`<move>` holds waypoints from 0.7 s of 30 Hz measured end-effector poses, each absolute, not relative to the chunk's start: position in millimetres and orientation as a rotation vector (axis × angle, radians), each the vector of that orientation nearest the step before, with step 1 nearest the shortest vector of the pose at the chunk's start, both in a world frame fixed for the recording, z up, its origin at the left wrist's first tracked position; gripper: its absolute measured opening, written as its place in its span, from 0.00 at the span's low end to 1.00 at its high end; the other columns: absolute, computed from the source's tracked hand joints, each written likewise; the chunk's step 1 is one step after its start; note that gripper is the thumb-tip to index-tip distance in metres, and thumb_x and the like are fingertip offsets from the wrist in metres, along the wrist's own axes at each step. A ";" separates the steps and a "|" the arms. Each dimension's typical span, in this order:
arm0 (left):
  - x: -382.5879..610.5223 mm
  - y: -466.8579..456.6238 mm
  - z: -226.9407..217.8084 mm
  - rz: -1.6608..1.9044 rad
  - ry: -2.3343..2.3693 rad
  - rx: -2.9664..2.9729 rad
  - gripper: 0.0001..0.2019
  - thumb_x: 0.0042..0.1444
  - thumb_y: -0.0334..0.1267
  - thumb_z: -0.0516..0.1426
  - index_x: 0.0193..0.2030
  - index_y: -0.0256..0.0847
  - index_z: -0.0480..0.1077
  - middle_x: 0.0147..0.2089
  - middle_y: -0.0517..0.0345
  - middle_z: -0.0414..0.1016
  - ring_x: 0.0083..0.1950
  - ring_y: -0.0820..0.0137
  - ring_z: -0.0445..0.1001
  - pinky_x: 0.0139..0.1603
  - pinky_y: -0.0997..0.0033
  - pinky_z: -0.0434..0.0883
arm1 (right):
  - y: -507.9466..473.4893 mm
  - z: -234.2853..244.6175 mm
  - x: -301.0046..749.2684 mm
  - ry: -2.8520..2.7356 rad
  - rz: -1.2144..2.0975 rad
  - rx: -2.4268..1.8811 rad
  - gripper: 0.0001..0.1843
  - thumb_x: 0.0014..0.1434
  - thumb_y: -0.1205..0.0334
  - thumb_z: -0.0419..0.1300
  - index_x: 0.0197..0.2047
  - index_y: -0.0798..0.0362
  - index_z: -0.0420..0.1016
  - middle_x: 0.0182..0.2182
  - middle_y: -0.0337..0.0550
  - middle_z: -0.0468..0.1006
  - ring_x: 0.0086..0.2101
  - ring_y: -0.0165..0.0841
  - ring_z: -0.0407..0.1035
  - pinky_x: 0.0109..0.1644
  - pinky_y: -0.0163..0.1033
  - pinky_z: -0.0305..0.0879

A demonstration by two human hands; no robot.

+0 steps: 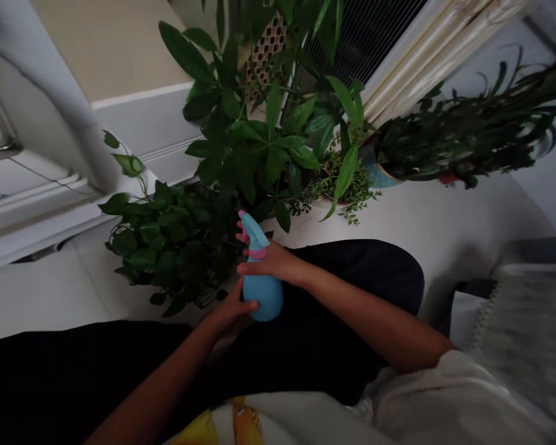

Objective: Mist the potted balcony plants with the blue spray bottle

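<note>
A blue spray bottle (264, 293) with a pink collar and a pink trigger stands nearly upright above my lap, its nozzle pointing up and to the left. Around its neck, just under the spray head, my right hand (278, 261) is closed, with fingertips showing behind the trigger. Lower down, my left hand (236, 303) grips the side of the bottle's body, thumb in front. Just left of the bottle is a bushy leafy plant (167, 241). A taller plant with long leaves (264, 142) rises beyond the nozzle.
A small trailing plant (347, 179) grows beside the tall one. Farther right, a blue pot (382, 176) holds a large dark plant (458, 139). Cream curtains (426, 55) hang behind. A grey textured cover (528, 340) is at the right, and a white door frame (65, 80) at the left.
</note>
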State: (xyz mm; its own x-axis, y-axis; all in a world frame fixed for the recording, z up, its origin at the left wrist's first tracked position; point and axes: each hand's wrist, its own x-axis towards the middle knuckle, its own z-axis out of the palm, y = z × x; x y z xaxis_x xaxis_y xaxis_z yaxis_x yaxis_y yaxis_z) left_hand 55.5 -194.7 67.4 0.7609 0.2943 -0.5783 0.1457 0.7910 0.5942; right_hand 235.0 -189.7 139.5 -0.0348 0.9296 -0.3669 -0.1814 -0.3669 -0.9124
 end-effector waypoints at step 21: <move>77.5 -119.1 46.8 -0.345 0.598 1.474 0.09 0.48 0.40 0.63 0.36 0.42 0.80 0.42 0.49 0.83 0.47 0.51 0.78 0.55 0.54 0.71 | -215.9 93.1 254.0 -0.823 1.529 -1.780 0.22 0.49 0.61 0.69 0.49 0.51 0.76 0.40 0.41 0.79 0.40 0.34 0.74 0.42 0.40 0.75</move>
State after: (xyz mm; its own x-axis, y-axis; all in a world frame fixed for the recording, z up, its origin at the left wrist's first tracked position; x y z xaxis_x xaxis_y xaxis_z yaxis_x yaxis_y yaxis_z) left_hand 77.5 -119.1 46.8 0.8098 0.1399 -0.5698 0.5633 0.0859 0.8217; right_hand 254.0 -215.9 93.1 0.1260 0.7994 -0.5874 0.0499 -0.5965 -0.8010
